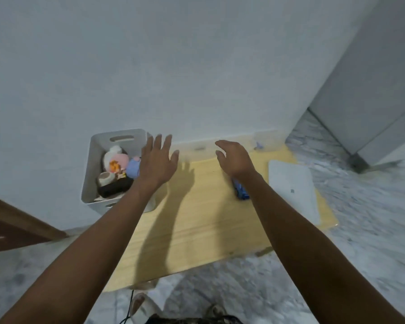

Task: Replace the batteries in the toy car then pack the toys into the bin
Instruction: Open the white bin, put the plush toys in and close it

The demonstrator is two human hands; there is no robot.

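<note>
A white bin (92,160) stands at the left end of a low wooden table (197,225), against the wall. Several plush toys (118,170) lie inside it. My left hand (158,160) hovers with its fingers spread over the bin's right rim, holding nothing. My right hand (235,157) floats above the table's far middle, fingers loosely bent and empty. A small blue object (240,191), perhaps the toy car, lies on the table, partly hidden under my right wrist. The frame is blurred.
A flat white rectangular thing (292,188) lies at the table's right end. A small bluish item (258,145) sits at the far edge by the wall. Marble floor surrounds the table; a wooden door (14,228) is at left and a grey cabinet (372,101) at right.
</note>
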